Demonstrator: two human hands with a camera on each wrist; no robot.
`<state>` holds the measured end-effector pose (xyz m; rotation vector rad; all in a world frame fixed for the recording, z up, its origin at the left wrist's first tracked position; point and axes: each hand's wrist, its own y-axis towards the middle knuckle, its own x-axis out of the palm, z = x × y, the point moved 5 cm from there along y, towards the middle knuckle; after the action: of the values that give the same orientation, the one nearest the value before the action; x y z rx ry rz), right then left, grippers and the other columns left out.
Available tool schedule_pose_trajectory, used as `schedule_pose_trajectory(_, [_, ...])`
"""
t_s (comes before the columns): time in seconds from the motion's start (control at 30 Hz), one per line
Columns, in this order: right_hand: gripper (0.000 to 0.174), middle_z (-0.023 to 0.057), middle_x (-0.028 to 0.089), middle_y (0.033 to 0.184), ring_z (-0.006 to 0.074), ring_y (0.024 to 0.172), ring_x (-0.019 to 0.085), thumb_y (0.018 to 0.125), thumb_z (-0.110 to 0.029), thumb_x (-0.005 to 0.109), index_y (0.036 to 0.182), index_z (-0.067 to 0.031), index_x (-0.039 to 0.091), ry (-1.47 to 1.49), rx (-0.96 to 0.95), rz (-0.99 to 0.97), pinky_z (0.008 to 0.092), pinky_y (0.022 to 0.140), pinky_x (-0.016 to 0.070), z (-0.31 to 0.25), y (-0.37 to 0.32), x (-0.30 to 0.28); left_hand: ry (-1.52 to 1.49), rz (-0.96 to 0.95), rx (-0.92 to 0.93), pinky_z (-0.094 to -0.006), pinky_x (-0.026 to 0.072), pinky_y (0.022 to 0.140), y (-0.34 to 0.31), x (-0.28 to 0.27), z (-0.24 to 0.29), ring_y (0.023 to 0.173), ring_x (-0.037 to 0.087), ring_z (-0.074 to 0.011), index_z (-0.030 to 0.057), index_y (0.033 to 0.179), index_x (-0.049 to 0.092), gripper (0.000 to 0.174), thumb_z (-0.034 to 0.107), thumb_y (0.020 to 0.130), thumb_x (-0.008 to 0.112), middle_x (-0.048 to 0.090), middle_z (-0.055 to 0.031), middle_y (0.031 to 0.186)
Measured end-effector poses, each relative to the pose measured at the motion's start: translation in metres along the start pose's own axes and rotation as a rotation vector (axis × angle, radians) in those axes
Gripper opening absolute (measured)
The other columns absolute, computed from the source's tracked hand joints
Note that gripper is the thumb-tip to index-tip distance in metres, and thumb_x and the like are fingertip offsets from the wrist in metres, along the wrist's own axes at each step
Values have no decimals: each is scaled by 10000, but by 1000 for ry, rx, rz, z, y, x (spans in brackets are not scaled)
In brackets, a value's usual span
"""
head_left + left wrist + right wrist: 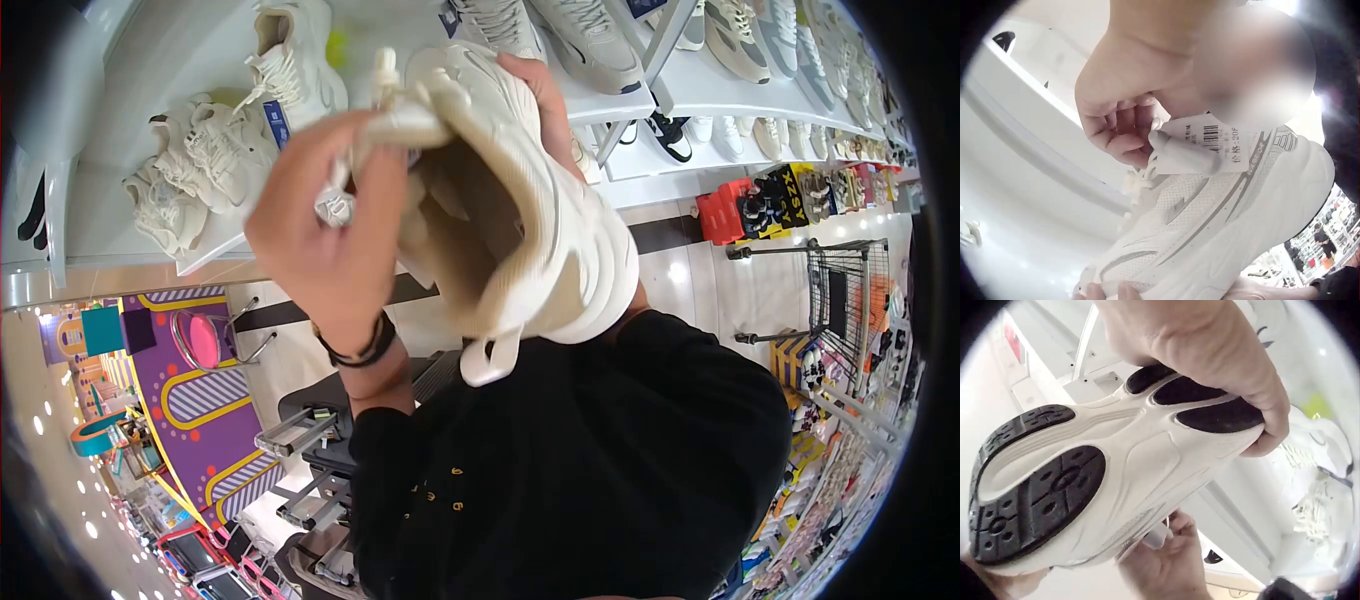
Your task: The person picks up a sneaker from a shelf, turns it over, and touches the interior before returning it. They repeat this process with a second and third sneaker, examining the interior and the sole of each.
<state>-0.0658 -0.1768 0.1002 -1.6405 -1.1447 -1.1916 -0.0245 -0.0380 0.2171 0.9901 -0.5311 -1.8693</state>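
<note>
I hold a cream chunky sneaker [520, 230] up in front of me, its opening facing me. My left hand [320, 230], with a dark band on the wrist, pinches the tongue and laces at the top of the shoe. In the left wrist view the same hand [1119, 125] curls beside a barcode price tag [1216, 140] on the sneaker [1210, 231]. My right hand [545, 100] wraps round the far side. The right wrist view shows that hand [1210, 350] gripping the black-and-white sole [1085, 481] near one end.
White display shelves [130, 60] behind the shoe carry more pale sneakers [210, 150], and further pairs line a shelf [720, 90] to the right. A wire cart [850, 290], red boxes [725, 210] and a pink chair [205, 340] stand on the shop floor.
</note>
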Motion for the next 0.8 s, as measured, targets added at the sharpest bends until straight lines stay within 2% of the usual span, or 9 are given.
schedule_pose_trajectory(0.03, [580, 149, 711, 1024, 248, 866, 700, 875, -487, 515, 1161, 2, 640, 12, 38, -37, 366, 820, 562, 4, -2, 7, -108, -12, -177, -237, 448, 636, 6, 1, -8, 693, 560, -95, -32, 939, 696, 190, 51, 775, 744, 685, -55, 814])
schedule_pose_trajectory(0.13, [545, 143, 696, 1038, 236, 891, 686, 891, -453, 520, 1181, -2, 620, 42, 71, -77, 356, 829, 558, 12, -8, 13, -241, -91, -254, -201, 411, 617, 21, 3, -11, 698, 516, -48, -34, 929, 692, 166, 63, 805, 745, 671, -19, 789])
schedule_pose_trajectory(0.27, [482, 130, 666, 1067, 210, 939, 658, 924, -385, 530, 1222, -10, 578, 100, 114, -162, 336, 846, 550, 21, -15, 22, -204, -124, -220, -194, 394, 598, 22, -4, 6, 672, 511, -47, -33, 925, 694, 151, 45, 806, 742, 645, -2, 766])
schedule_pose_trajectory(0.33, [454, 124, 652, 1081, 197, 963, 644, 940, -351, 535, 1243, -14, 557, 122, 127, -226, 326, 854, 547, 24, -19, 27, -177, -167, -10, -185, 377, 586, 25, -8, 16, 651, 497, -32, -38, 918, 693, 137, 39, 815, 740, 614, 21, 752])
schedule_pose_trajectory(0.37, [441, 121, 644, 1088, 191, 975, 637, 948, -334, 537, 1253, -16, 547, 134, 136, -255, 320, 859, 545, 25, -22, 29, -176, -168, 3, -185, 377, 586, 28, -10, 20, 651, 497, -32, -38, 918, 693, 137, 39, 815, 740, 614, 21, 752])
schedule_pose_trajectory(0.47, [407, 111, 622, 1109, 172, 1012, 616, 973, -283, 545, 1284, -22, 516, 176, 168, -327, 305, 871, 539, 29, -28, 34, -306, -156, -241, -175, 363, 611, 32, -17, 17, 672, 493, -25, -28, 895, 695, 121, 28, 802, 749, 614, 23, 763])
schedule_pose_trajectory(0.53, [398, 108, 614, 1117, 166, 1024, 609, 981, -266, 547, 1294, -24, 505, 192, 177, -349, 300, 875, 537, 31, -31, 36, -401, -138, -283, -172, 356, 610, 37, -17, 11, 674, 488, -22, -25, 890, 693, 118, 30, 801, 747, 611, 24, 761])
schedule_pose_trajectory(0.73, [470, 129, 663, 1090, 213, 964, 652, 923, -398, 549, 1229, -44, 588, 265, 261, -248, 337, 869, 539, 39, -35, 37, -555, -225, -283, -169, 345, 617, 43, -12, 11, 666, 468, -21, -25, 851, 666, 103, 39, 795, 723, 578, 38, 721])
schedule_pose_trajectory(0.8, [500, 136, 679, 1081, 229, 944, 666, 903, -443, 550, 1208, -51, 616, 290, 288, -219, 349, 867, 539, 41, -37, 37, -571, -285, -276, -187, 366, 648, 42, -12, 14, 690, 492, -50, -41, 847, 653, 94, 29, 799, 691, 596, 4, 749])
